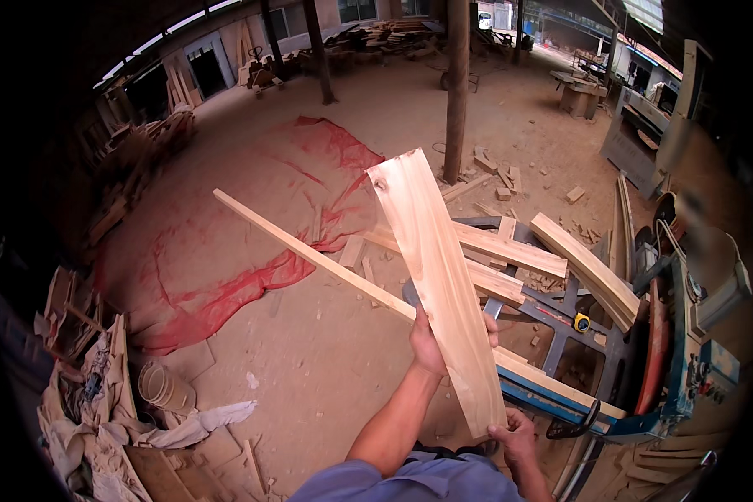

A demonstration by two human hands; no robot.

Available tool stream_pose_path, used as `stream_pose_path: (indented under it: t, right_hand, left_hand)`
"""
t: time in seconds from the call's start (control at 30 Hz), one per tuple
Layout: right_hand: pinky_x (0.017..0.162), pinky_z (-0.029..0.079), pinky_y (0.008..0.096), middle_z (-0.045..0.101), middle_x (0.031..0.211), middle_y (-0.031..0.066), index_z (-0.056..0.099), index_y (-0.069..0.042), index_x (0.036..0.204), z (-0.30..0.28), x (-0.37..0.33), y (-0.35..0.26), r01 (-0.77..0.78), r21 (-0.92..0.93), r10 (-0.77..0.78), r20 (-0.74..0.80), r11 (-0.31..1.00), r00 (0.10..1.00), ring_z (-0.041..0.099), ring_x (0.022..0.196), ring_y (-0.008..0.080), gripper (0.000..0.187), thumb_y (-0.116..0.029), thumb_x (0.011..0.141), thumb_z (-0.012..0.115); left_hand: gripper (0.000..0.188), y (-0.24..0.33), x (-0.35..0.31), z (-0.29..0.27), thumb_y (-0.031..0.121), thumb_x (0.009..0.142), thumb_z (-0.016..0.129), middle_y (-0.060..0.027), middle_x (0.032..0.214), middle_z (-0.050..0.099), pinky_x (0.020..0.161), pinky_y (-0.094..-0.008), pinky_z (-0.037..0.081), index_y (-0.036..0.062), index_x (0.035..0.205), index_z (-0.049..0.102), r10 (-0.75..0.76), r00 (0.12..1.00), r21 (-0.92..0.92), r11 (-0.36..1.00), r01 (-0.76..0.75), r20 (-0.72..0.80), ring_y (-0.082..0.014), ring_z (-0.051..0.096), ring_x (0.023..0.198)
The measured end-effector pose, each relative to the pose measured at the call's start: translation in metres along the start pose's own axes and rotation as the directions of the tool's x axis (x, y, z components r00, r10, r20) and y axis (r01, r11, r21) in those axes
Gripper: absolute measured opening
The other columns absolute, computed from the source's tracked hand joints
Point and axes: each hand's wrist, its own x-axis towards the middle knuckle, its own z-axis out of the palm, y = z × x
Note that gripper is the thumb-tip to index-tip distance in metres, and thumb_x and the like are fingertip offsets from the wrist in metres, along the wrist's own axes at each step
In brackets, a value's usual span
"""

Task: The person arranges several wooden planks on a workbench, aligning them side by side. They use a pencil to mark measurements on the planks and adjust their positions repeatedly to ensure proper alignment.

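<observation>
Near centre, right hand (pixel 520 439) pinches the near-right corner of a wooden plank (pixel 433 272). Slightly farther, left hand (pixel 429 345) cradles it from beneath: thumb by left edge, fingertips curled round right edge. Plank slants away leftward, beside a blue metal rail (pixel 531 396) on the right. Likely stiff, moderately light, sturdy, maybe dusty-slick; best gripped across both long edges around mid-length. Far end, knot (pixel 380 183) at left corner, is unsupported.
</observation>
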Motion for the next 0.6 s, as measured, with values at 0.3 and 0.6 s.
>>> stream_pose_path:
  t: [0.3,0.6]
  right_hand:
    - [0.084,0.059,0.0320,0.076,0.111,0.0141,0.065,0.007,0.129,0.005,0.017,0.021,0.086,0.217,-0.089,0.006,0.972,0.996,0.074,0.093,0.0190,0.053,0.008,0.078,0.076]
    - [0.083,0.053,0.0282,0.071,0.117,0.0139,0.051,0.012,0.144,-0.009,0.025,-0.016,0.190,0.285,-0.154,-0.145,0.940,0.977,0.066,0.094,0.0136,0.062,-0.006,0.090,0.077]
  left_hand:
    - [0.097,0.005,0.002,-0.010,0.086,0.093,0.033,-0.0317,0.120,0.066,0.085,-0.0496,0.057,0.0048,0.143,0.051,0.020,0.996,0.071,0.997,-0.027,0.091,-0.0415,0.069,0.101]
    - [0.090,0.034,0.007,-0.012,0.073,0.101,0.040,-0.0337,0.152,0.046,0.112,-0.0606,0.045,0.0099,0.164,0.027,0.271,0.958,0.168,0.953,-0.253,-0.093,-0.0524,0.054,0.132]
